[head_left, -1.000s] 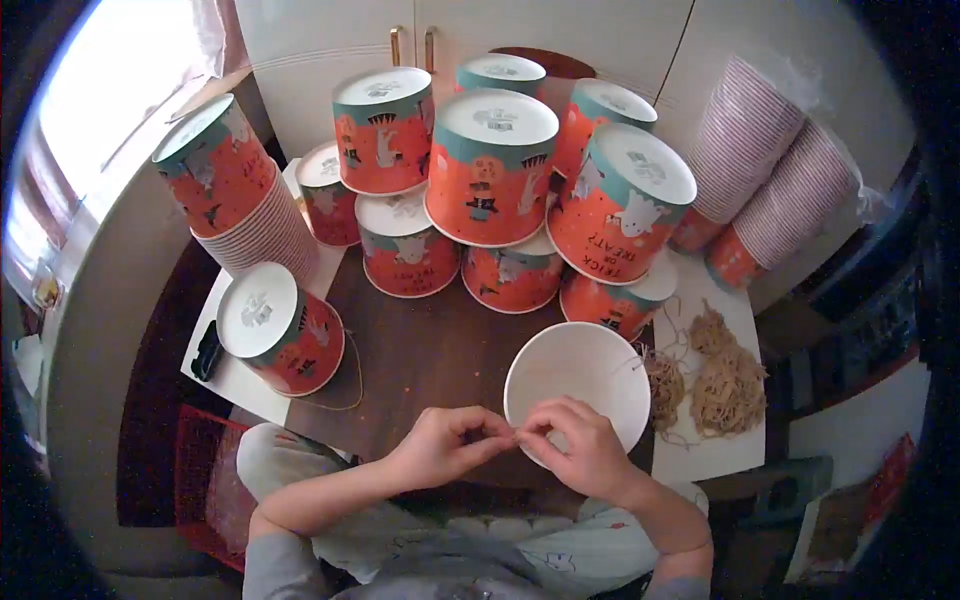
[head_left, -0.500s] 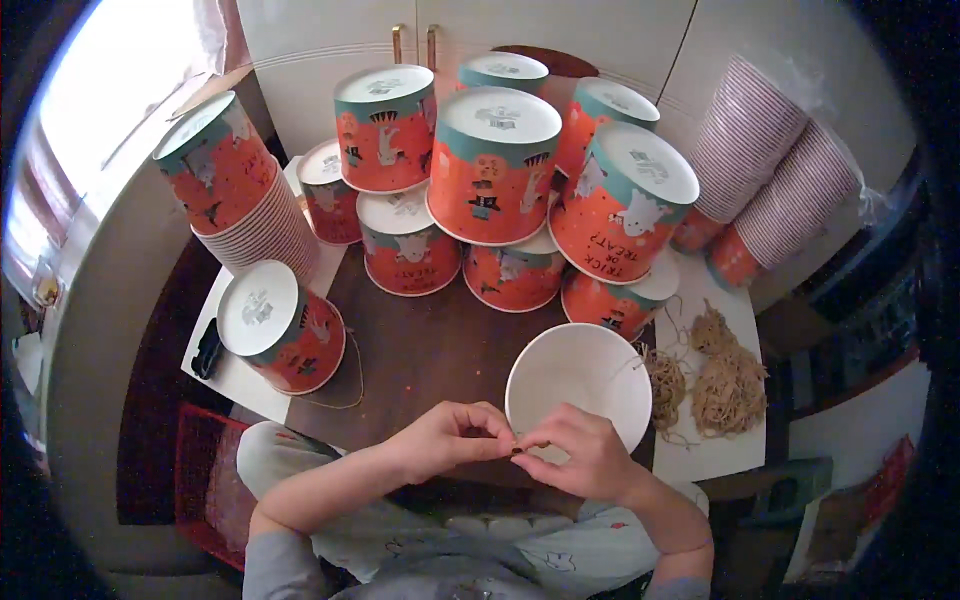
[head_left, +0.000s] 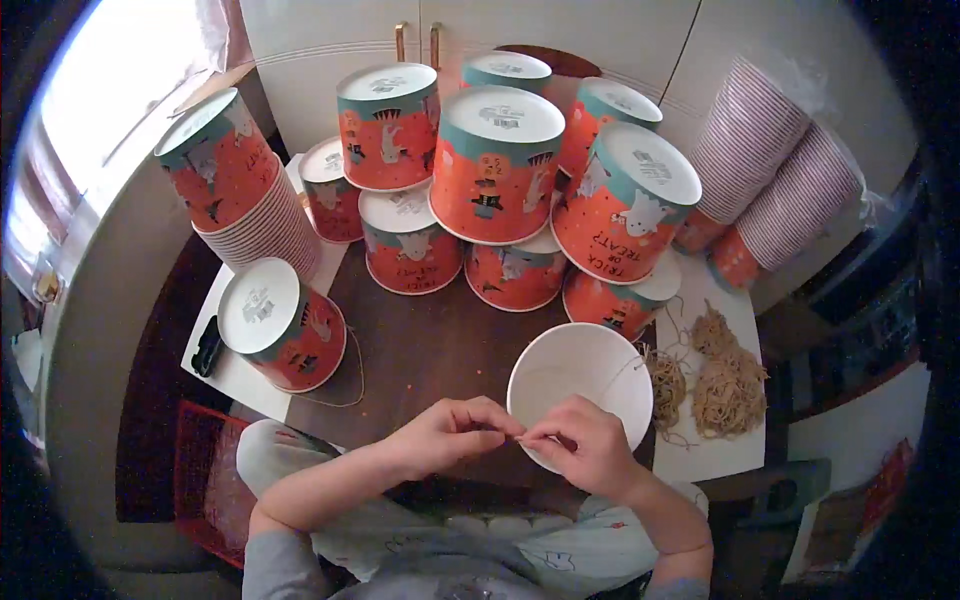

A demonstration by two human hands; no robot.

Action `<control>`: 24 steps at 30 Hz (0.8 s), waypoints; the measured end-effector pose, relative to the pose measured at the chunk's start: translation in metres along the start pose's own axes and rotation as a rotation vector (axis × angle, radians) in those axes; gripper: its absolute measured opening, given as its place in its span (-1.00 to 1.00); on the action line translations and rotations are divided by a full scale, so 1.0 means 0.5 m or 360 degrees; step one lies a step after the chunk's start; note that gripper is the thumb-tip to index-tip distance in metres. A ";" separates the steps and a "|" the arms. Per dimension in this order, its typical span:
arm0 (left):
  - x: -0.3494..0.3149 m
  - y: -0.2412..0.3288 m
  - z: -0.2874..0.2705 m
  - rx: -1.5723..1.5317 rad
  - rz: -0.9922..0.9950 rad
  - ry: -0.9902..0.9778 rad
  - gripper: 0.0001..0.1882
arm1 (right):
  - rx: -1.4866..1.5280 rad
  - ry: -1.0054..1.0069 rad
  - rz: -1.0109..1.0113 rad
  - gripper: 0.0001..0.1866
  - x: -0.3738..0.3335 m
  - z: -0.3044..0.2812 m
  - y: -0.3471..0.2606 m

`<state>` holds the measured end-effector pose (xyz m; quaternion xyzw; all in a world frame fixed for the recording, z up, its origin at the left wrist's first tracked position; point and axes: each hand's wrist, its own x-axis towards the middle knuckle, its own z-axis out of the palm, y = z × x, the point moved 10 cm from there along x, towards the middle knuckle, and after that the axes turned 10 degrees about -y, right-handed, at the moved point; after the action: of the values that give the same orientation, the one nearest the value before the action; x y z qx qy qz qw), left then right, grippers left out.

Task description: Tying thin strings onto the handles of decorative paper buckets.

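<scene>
A paper bucket [head_left: 580,365] stands before me, its white inside facing up. At its near left rim the fingertips of my left hand [head_left: 455,437] and my right hand [head_left: 580,445] meet in a pinch. What lies between them is too small to make out. A thin cord [head_left: 637,362] shows at the bucket's right rim. Beside that rim lies a bundle of tan cord [head_left: 664,385], with a larger tangled heap of cord [head_left: 728,390] farther right. On the left, an upside-down orange bucket [head_left: 285,325] has a cord loop [head_left: 360,375] hanging from its rim.
Upside-down orange and teal buckets [head_left: 497,165] are piled two high across the back of the brown table [head_left: 410,345]. Nested bucket stacks stand at the left [head_left: 230,185] and, in clear plastic, at the right [head_left: 745,140]. A black tool [head_left: 206,348] lies at the left edge; a red basket [head_left: 205,470] is below.
My fingertips have shifted slightly to the right and up at the bucket's rim. A small dark spot seen between them earlier is now hidden. The buckets stay in place.
</scene>
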<state>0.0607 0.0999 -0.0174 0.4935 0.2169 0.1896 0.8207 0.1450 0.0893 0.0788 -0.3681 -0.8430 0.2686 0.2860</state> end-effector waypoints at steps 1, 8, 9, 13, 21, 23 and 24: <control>0.000 -0.001 0.000 0.0000 0.0000 0.0006 -0.83 | 0.0079 0.0007 0.0074 -0.89 0.002 -0.003 0.009; -0.010 0.070 0.024 0.1184 0.0460 0.0159 -0.78 | 0.0374 -0.0061 0.0204 -0.90 -0.001 0.005 0.032; -0.012 0.075 0.024 0.1257 0.0497 0.0207 -0.79 | 0.0407 -0.0054 0.0200 -0.89 -0.002 0.005 0.034; -0.017 0.092 0.023 0.1303 0.0594 0.0272 -0.85 | 0.0410 -0.0056 0.0203 -0.87 -0.001 0.005 0.038; -0.015 0.056 -0.001 0.0372 0.0463 0.0173 -0.94 | 0.0450 -0.0189 0.0363 -0.88 0.000 0.025 0.057; -0.017 0.058 0.002 0.0284 0.0427 0.0174 -0.93 | 0.0448 -0.0208 0.0388 -0.89 -0.002 0.030 0.061; -0.016 0.053 -0.001 0.0191 0.0385 0.0185 -0.93 | 0.0421 -0.0187 0.0352 -0.90 -0.003 0.029 0.061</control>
<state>0.0510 0.1077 0.0072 0.5523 0.2140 0.3019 0.7470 0.1501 0.1026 0.0479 -0.4014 -0.7698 0.4280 0.2510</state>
